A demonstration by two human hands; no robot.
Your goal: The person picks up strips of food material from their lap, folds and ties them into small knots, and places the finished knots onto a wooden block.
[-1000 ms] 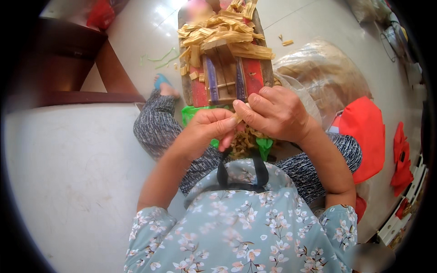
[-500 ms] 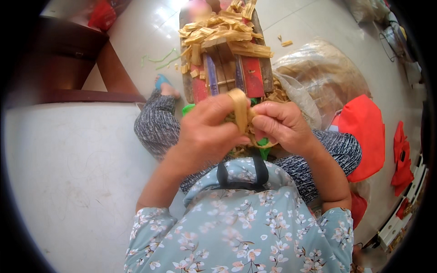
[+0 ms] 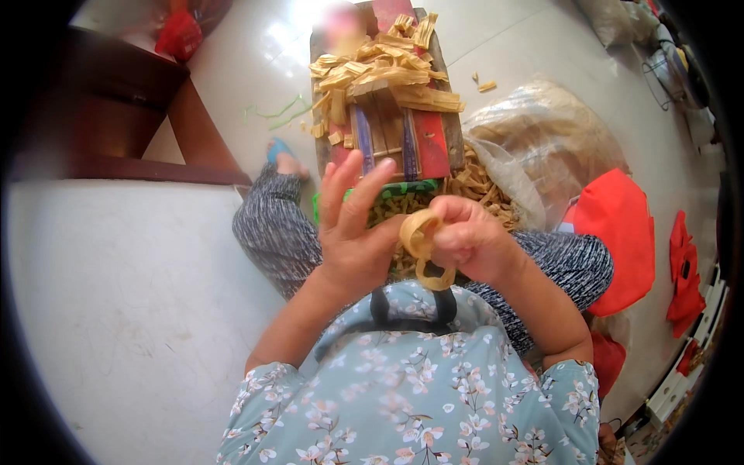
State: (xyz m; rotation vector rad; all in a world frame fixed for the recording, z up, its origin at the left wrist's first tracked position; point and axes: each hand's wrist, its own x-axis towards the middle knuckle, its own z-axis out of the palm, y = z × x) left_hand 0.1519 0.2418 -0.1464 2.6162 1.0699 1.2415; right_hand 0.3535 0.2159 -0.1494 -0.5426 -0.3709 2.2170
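My right hand pinches a yellow strip that curls into two loops, one above the other, below the fingertips. It looks like a strip of tofu skin. Beside it, my left hand has its fingers stretched up and apart, with its thumb tip up against the upper loop. Below both hands, a green-rimmed container holds many small yellow pieces, partly hidden by my hands. Ahead is a long worn board with red panels, carrying a heap of flat yellow strips and a brown wooden piece.
Right of the board, a large clear plastic bag holds brownish material, near loose yellow pieces. A red bag lies by my right knee. A white surface spans the left, below dark wooden furniture. Green string lies on the floor.
My left hand has let go of the strip, dropped slightly and spread its fingers. My right hand has moved a little down and left, keeping the strip, whose two loops now show.
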